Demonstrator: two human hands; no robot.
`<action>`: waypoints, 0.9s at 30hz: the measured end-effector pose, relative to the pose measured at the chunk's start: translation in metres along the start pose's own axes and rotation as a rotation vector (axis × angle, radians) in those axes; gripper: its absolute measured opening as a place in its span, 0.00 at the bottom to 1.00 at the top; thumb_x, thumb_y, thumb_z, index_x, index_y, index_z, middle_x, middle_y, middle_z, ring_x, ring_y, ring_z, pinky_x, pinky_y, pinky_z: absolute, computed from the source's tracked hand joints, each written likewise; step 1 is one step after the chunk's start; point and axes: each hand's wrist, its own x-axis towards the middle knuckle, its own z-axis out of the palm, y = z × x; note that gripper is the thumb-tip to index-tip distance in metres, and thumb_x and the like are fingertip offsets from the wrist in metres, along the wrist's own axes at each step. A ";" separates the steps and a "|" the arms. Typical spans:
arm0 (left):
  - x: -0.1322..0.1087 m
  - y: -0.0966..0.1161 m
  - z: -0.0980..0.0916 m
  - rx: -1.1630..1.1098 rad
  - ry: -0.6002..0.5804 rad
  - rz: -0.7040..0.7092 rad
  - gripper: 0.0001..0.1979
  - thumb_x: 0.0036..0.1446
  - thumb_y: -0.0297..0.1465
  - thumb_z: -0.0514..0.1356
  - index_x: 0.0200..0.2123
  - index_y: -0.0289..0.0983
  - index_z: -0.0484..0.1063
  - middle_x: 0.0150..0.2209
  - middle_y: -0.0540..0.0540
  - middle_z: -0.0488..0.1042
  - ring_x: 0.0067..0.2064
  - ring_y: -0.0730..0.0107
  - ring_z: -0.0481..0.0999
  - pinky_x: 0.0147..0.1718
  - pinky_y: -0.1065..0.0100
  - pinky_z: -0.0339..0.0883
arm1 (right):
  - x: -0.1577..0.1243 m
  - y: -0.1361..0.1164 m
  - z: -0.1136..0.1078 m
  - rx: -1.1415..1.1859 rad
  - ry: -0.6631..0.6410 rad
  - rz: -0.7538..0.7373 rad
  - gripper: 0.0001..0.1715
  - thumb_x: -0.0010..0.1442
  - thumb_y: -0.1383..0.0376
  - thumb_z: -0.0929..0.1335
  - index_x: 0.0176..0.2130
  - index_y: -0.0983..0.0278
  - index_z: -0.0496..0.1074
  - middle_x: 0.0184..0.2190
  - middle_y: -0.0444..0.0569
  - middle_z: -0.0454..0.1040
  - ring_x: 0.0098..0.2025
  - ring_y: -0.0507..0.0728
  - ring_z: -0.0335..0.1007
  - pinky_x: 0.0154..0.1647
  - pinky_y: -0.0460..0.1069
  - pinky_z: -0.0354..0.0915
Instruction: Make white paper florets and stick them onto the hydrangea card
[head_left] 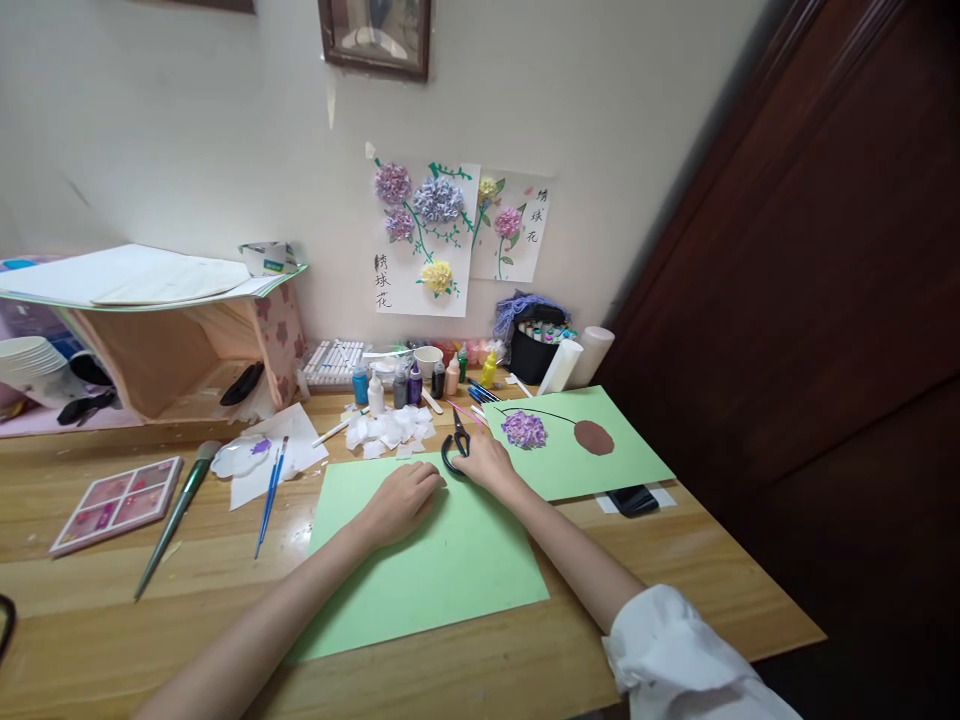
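My left hand lies palm down on a plain light-green sheet of paper, fingers curled loosely and holding nothing. My right hand rests at the sheet's far edge with its fingers closed around the handles of black scissors, whose blades point away from me. Just right of them lies a second green sheet bearing a purple paper flower, a thin black stem and a brown oval.
White paper scraps, paint bottles, a marker holder, two blue brushes, a large green brush, a white palette, a pink paint box and a phone crowd the wooden desk. A dark door stands right.
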 end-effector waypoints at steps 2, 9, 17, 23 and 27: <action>-0.002 -0.001 0.003 -0.004 0.005 -0.002 0.12 0.58 0.23 0.47 0.41 0.36 0.66 0.40 0.43 0.70 0.40 0.64 0.69 0.38 0.64 0.63 | 0.003 -0.006 -0.001 0.028 0.025 0.022 0.19 0.53 0.60 0.64 0.42 0.70 0.69 0.39 0.59 0.75 0.42 0.61 0.72 0.38 0.48 0.64; -0.003 -0.004 0.004 -0.015 0.020 -0.030 0.13 0.58 0.22 0.45 0.41 0.36 0.67 0.39 0.43 0.70 0.40 0.64 0.69 0.37 0.64 0.64 | 0.033 -0.027 0.004 0.082 0.091 0.141 0.19 0.55 0.64 0.64 0.44 0.74 0.68 0.42 0.65 0.73 0.47 0.62 0.70 0.42 0.49 0.63; -0.011 -0.003 0.003 -0.055 0.002 -0.044 0.13 0.58 0.23 0.45 0.40 0.37 0.67 0.38 0.44 0.71 0.39 0.64 0.70 0.36 0.64 0.63 | 0.038 -0.002 -0.018 0.146 0.157 0.169 0.25 0.56 0.60 0.66 0.50 0.70 0.63 0.48 0.60 0.70 0.47 0.62 0.69 0.43 0.51 0.63; -0.008 0.003 0.002 -0.229 0.003 -0.087 0.13 0.59 0.26 0.46 0.40 0.38 0.69 0.39 0.43 0.72 0.40 0.64 0.70 0.38 0.63 0.65 | 0.015 0.161 -0.089 0.194 0.296 0.424 0.18 0.59 0.65 0.65 0.47 0.74 0.66 0.50 0.66 0.65 0.53 0.66 0.62 0.50 0.58 0.61; 0.023 0.022 0.010 -0.570 -0.035 -0.302 0.16 0.60 0.33 0.47 0.48 0.38 0.66 0.45 0.42 0.72 0.46 0.62 0.71 0.47 0.58 0.64 | 0.002 0.247 -0.104 0.354 0.356 0.412 0.16 0.61 0.61 0.64 0.47 0.66 0.66 0.46 0.52 0.69 0.43 0.56 0.69 0.43 0.55 0.68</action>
